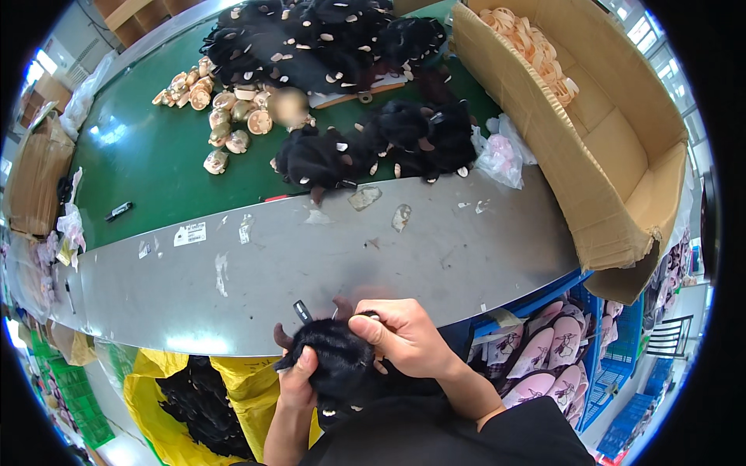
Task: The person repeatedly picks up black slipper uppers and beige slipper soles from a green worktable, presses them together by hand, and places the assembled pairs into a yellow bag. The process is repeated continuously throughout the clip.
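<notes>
A small black plush toy with brown horn-like pieces and a black tag is held just off the near edge of the metal table. My left hand grips its left side, the thumb pressed into the fur. At the upper right of the toy, my right hand is closed, thumb against bent fingers, pinching its edge; a small pale bit shows at the fingertips. Exactly which part is pinched cannot be made out. Further off, more black plush toys lie where the green surface meets the metal strip.
A large pile of black plush pieces sits at the back, beside beige rounded parts. Right stands a cardboard box with peach strips. Below are a blue crate of pink slippers and a yellow bag.
</notes>
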Available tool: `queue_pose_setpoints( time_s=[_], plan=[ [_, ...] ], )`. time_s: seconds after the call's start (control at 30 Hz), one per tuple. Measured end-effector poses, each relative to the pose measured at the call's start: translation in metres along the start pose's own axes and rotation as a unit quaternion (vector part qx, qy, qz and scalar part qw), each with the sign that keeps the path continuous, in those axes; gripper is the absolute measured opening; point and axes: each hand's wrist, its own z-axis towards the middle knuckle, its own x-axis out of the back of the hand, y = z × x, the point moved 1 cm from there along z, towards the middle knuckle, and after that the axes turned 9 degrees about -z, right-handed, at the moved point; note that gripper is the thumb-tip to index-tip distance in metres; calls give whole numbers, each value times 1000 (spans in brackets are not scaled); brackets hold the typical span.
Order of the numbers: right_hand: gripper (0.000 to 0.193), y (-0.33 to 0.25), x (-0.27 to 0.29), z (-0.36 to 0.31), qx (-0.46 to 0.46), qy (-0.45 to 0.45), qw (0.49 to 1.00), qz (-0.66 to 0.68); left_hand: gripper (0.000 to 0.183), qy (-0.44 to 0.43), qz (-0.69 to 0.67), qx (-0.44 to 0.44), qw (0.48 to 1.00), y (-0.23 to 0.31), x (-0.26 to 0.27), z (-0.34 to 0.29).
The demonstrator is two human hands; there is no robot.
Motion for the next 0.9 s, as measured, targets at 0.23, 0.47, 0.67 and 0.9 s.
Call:
queue_pose_setpoints(
  time_s=[0.23,0.47,0.67,0.9],
  plan=[
    [21,2,-3,7,134,76,980,-128,88,-36,43,83,995,0,3,-1],
    [17,9,-6,3,176,109,952,-224,67,-85,138,40,986,28,-34,5],
    [25,20,-2,-5,61,133,986,85,29,114,310,-166,929,12,-58,1],
    [25,9,9,-20,-38,19,978,204,27,127,377,-246,884,12,-53,2]
  ],
)
